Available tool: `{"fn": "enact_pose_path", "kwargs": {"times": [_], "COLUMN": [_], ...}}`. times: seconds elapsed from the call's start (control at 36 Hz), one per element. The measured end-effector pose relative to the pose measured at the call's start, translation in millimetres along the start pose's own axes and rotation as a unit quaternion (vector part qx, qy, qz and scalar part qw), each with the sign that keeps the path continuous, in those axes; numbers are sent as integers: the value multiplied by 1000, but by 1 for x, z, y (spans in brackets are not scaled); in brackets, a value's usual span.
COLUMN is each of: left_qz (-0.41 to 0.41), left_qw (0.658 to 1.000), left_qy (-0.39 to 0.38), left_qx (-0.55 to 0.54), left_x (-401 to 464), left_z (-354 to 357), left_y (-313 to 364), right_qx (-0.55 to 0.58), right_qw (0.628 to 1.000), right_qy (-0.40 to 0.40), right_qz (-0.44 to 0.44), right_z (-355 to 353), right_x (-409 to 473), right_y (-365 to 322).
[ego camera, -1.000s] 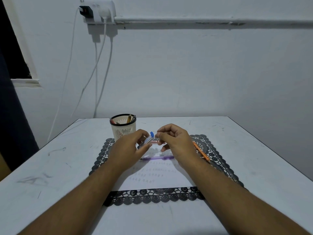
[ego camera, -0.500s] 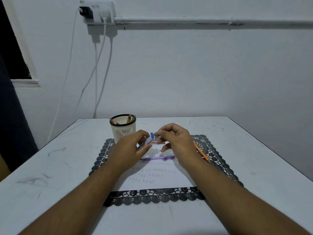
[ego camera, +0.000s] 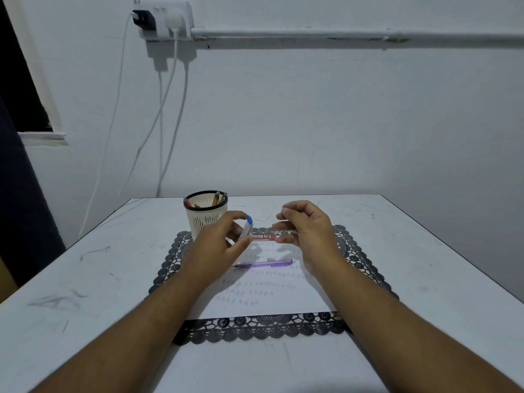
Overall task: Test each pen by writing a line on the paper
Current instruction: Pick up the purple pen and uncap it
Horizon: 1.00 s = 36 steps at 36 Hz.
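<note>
Hands raised above paper (ego camera: 263,296): left hand (ego camera: 218,245) pinching blue-topped cap (ego camera: 246,227), right hand (ego camera: 307,231) gripping red-labelled pen (ego camera: 263,237) held level. Purple pen (ego camera: 265,264) lying flat on paper.

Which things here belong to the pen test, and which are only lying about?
Job:
red pen
blue-capped pen
purple pen
paper
pen cup

Lying about:
lace mat
socket
cables
</note>
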<state>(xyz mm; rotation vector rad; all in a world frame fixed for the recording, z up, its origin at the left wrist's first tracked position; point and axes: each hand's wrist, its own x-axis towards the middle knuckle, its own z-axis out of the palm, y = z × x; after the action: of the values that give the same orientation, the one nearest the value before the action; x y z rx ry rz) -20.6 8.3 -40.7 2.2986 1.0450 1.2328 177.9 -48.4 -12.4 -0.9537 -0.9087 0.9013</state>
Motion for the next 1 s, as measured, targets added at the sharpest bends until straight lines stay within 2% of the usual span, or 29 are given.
{"fn": "enact_pose_path", "kwargs": {"times": [0.39,1.0], "left_qz": [-37,-38], "left_qw": [996,998], "left_qy": [33,37], "left_qx": [-72,-29], "left_x": [0,-1], "left_z": [0,-2], "left_y": [7,8], "right_qx": [-3,-20], "right_qw": [1000,999], "right_qy": [-16,-25], "right_qz": [21,31], "right_z": [-1,-2], "right_x": [2,2], "right_y": [6,9]}}
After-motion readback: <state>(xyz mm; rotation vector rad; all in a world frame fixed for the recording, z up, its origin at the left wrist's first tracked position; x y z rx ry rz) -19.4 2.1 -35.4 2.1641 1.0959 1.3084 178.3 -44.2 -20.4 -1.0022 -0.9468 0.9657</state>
